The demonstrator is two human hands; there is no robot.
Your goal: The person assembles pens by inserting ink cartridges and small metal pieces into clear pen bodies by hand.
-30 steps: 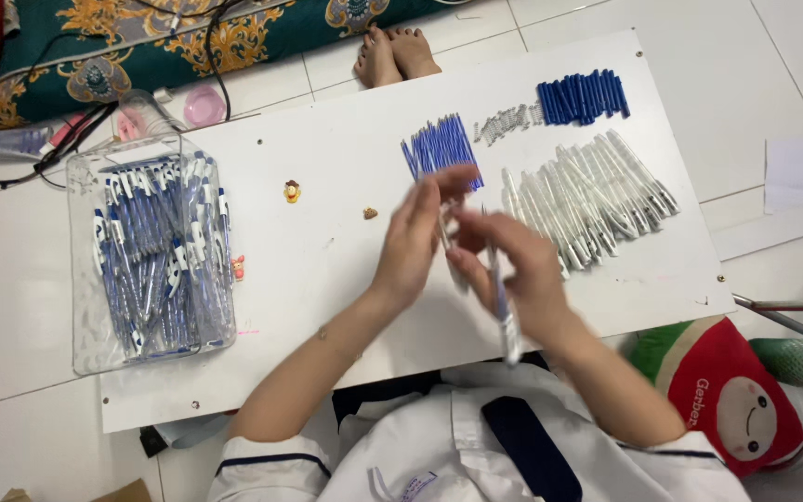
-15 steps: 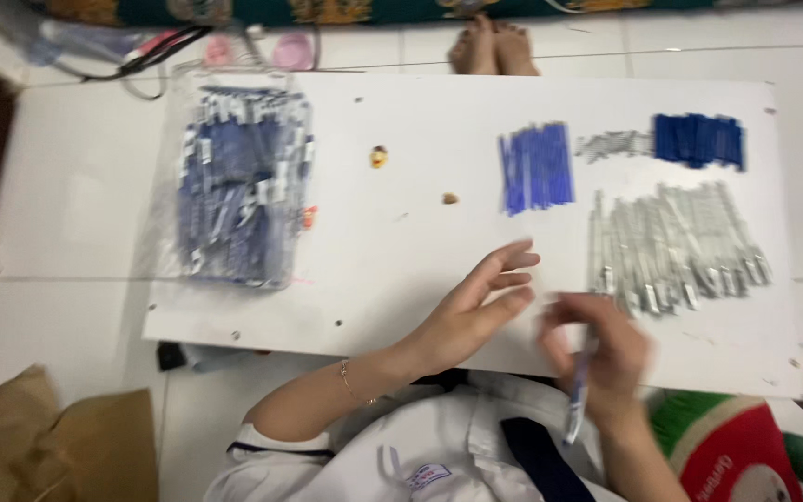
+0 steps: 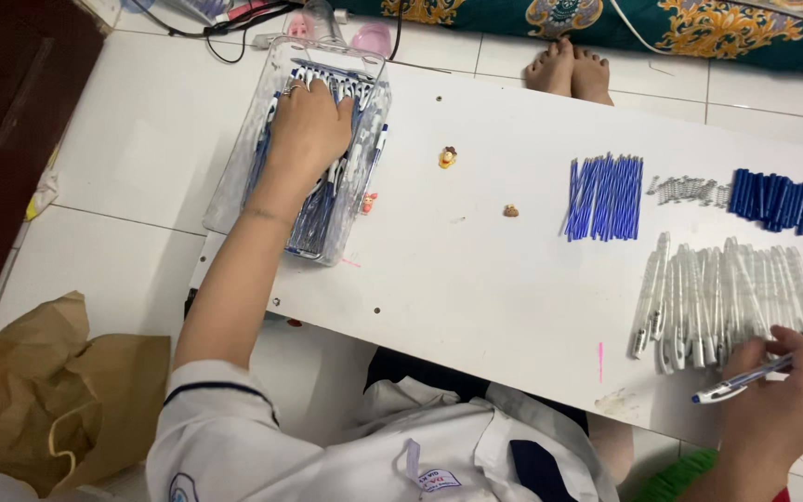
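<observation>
table (image 3: 476, 270): white
refills (image 3: 604, 197), beside springs: blue
caps (image 3: 778, 198), beyond springs: dark blue
springs (image 3: 688, 191): silver
barrels (image 3: 727, 297), below refills: clear
cloth (image 3: 606, 19), past table: teal, gold floral pattern
bag (image 3: 48, 390), left of table: brown

A clear plastic rectangular tray (image 3: 234, 177) sits on the far left end of the white bench (image 3: 476, 270), its left side overhanging the edge. It is heaped with blue-and-white assembled pens (image 3: 322, 209) lying mostly lengthwise. One more assembled pen with a blue core and clear barrel (image 3: 741, 380) lies nearly flat at the near right edge, tip pointing left, just beside a row of clear empty pen barrels (image 3: 727, 297).
</observation>
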